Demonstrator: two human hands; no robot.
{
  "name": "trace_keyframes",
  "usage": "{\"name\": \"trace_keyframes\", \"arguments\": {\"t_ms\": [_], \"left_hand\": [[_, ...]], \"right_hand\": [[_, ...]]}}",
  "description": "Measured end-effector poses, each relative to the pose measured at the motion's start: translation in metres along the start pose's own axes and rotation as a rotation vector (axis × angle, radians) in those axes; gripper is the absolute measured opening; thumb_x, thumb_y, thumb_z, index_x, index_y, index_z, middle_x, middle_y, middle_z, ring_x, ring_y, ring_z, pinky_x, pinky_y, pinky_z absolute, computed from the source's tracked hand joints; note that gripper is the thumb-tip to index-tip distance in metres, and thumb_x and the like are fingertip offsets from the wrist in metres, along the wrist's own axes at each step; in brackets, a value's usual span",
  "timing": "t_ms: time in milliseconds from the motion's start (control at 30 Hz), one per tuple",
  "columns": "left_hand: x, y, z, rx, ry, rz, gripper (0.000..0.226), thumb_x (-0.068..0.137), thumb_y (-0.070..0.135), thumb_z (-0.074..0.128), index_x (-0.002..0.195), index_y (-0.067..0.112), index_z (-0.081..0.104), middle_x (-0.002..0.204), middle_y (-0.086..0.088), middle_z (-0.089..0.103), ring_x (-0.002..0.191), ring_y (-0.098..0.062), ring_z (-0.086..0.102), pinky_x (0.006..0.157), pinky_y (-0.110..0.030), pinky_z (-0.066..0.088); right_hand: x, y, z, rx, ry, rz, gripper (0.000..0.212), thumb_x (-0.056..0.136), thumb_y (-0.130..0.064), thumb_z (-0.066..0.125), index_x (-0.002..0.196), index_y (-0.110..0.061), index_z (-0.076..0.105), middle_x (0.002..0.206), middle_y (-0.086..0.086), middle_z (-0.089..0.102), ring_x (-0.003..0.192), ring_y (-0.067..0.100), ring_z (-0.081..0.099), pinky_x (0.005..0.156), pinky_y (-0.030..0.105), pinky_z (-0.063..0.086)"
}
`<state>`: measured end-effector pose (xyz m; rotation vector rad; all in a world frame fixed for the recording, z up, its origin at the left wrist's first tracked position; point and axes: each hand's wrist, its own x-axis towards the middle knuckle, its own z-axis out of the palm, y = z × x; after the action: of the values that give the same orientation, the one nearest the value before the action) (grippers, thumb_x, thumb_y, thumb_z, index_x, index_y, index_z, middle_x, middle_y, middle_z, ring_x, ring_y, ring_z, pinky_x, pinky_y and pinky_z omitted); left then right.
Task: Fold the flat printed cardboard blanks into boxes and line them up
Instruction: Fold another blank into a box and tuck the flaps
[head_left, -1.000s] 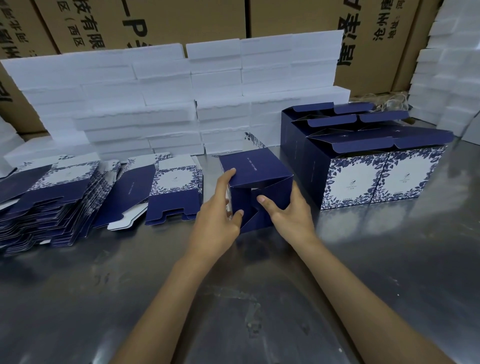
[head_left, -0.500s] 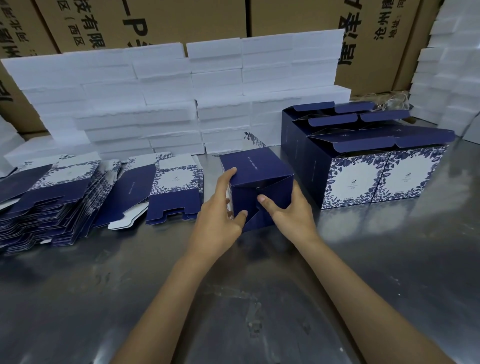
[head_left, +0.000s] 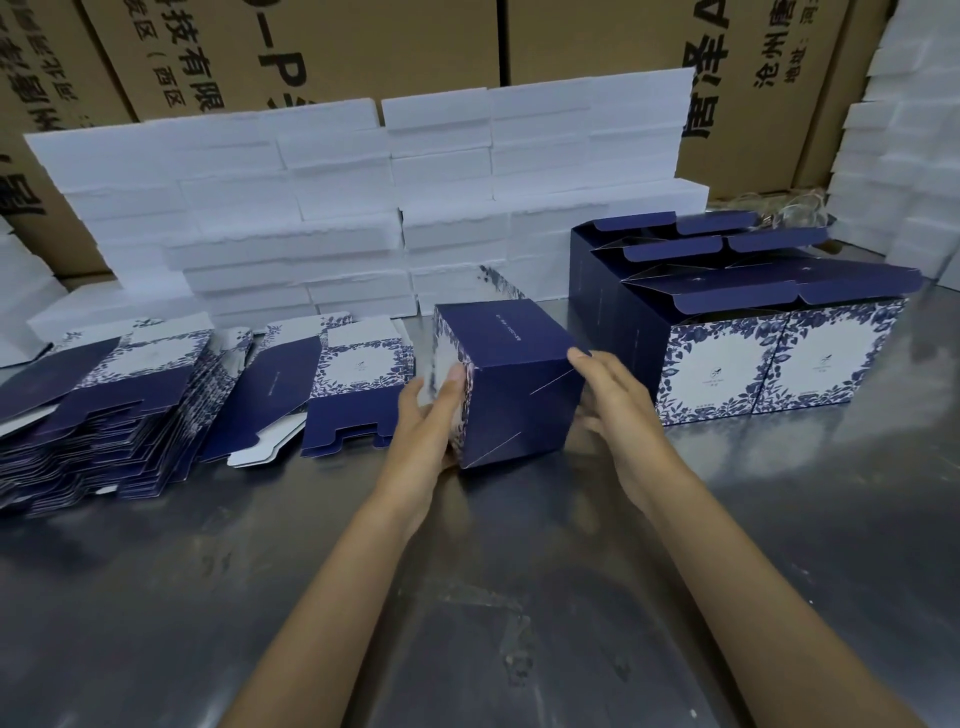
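Note:
A navy box (head_left: 511, 387) with a white floral side lies on its side on the steel table, its folded bottom facing me. My left hand (head_left: 428, 421) holds its left floral face, thumb up along the edge. My right hand (head_left: 613, 400) grips its right side, fingers over the top right corner. Several finished boxes (head_left: 737, 358) with open top flaps stand in rows at the right. Flat printed blanks lie in a fanned stack (head_left: 98, 410) at the left, and a smaller pile (head_left: 353, 389) sits beside my left hand.
White foam slabs (head_left: 363, 208) are stacked like a wall behind the work area, with brown shipping cartons (head_left: 363, 47) behind them and more white slabs (head_left: 904, 171) at the far right. The steel table (head_left: 467, 597) stretches toward me under my forearms.
The bottom flaps, open and angled before, are now pressed flat and closed. The box has turned so its bottom faces me, and both hands have shifted from the flaps to its sides.

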<state>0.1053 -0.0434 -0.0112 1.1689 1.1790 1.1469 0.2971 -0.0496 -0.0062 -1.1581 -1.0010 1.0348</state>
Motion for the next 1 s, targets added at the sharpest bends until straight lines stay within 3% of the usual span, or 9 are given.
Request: {"name": "trace_keyframes", "arguments": {"t_ms": [100,267,333,433,567,667,800,900,1000], "left_hand": [[-0.003,0.014,-0.003,-0.037,0.062,0.12,0.135,0.043,0.079,0.084,0.153,0.054,0.011,0.157,0.011,0.037,0.138,-0.003,0.041,0.117,-0.034,0.031],[-0.003,0.022,-0.004,0.114,0.049,0.373,0.13,0.051,0.054,0.094,0.145,0.068,0.005,0.147,0.027,0.034,0.113,0.038,0.032,0.095,-0.007,0.036],[-0.006,0.022,0.0,0.123,0.022,0.398,0.12,0.057,0.06,0.089,0.148,0.063,0.011,0.139,0.03,0.042,0.117,0.03,0.041,0.091,-0.004,0.043],[-0.009,0.022,0.003,0.13,0.033,0.407,0.095,0.066,0.08,0.07,0.148,0.054,0.03,0.146,0.024,0.047,0.135,0.005,0.045,0.111,-0.03,0.041],[-0.01,0.029,0.004,0.044,0.067,0.383,0.045,0.093,0.071,0.04,0.132,0.053,0.054,0.136,0.023,0.059,0.128,0.0,0.054,0.113,-0.045,0.041],[-0.014,0.036,0.005,0.025,0.092,0.374,0.034,0.101,0.059,0.034,0.114,0.054,0.065,0.124,0.02,0.066,0.119,-0.004,0.061,0.108,-0.047,0.046],[-0.019,0.036,0.006,0.077,0.129,0.407,0.018,0.101,0.029,0.056,0.106,0.032,0.072,0.118,0.01,0.068,0.105,-0.005,0.063,0.09,-0.032,0.049],[-0.018,0.038,0.004,0.108,0.123,0.388,0.017,0.094,0.024,0.068,0.11,0.029,0.065,0.095,0.006,0.062,0.075,-0.003,0.056,0.069,-0.021,0.042],[-0.014,0.046,-0.005,0.147,0.1,0.196,0.026,0.089,0.035,0.073,0.098,0.019,0.055,0.074,0.001,0.057,0.056,-0.007,0.053,0.062,-0.024,0.043]], "right_hand": [[0.006,-0.002,0.002,0.098,-0.034,0.005,0.022,0.099,-0.013,0.049,0.1,-0.022,0.07,0.105,0.0,0.071,0.098,0.019,0.065,0.089,0.035,0.049],[0.008,0.004,0.004,-0.07,0.008,-0.086,0.04,0.098,0.0,0.052,0.125,-0.026,0.066,0.128,-0.005,0.067,0.122,0.009,0.06,0.089,0.015,0.049],[0.008,0.006,0.001,-0.082,-0.007,-0.106,0.051,0.094,0.0,0.058,0.132,-0.034,0.06,0.139,-0.006,0.06,0.134,0.011,0.052,0.105,0.025,0.045],[0.006,0.002,-0.001,0.05,-0.13,-0.092,0.068,0.073,-0.012,0.068,0.133,-0.041,0.058,0.145,-0.011,0.056,0.139,0.012,0.047,0.113,0.039,0.04],[0.002,-0.003,-0.004,0.071,-0.305,-0.083,0.101,0.063,-0.048,0.085,0.151,-0.044,0.037,0.138,-0.035,0.052,0.127,-0.011,0.051,0.1,0.027,0.04],[-0.003,-0.005,0.0,0.028,-0.329,-0.073,0.124,0.052,-0.069,0.089,0.155,-0.051,0.022,0.121,-0.056,0.045,0.116,-0.03,0.044,0.089,0.004,0.044],[-0.01,-0.007,0.011,-0.053,-0.268,-0.148,0.093,0.066,-0.063,0.084,0.141,-0.062,0.03,0.104,-0.061,0.049,0.103,-0.033,0.048,0.077,-0.002,0.044],[-0.007,-0.004,0.01,0.003,-0.221,-0.174,0.089,0.071,-0.052,0.079,0.148,-0.053,0.033,0.113,-0.049,0.058,0.109,-0.019,0.058,0.081,0.007,0.05],[-0.006,-0.001,0.01,0.04,-0.235,-0.178,0.084,0.07,-0.046,0.077,0.143,-0.056,0.039,0.126,-0.028,0.064,0.116,0.0,0.064,0.1,0.032,0.051]]}}
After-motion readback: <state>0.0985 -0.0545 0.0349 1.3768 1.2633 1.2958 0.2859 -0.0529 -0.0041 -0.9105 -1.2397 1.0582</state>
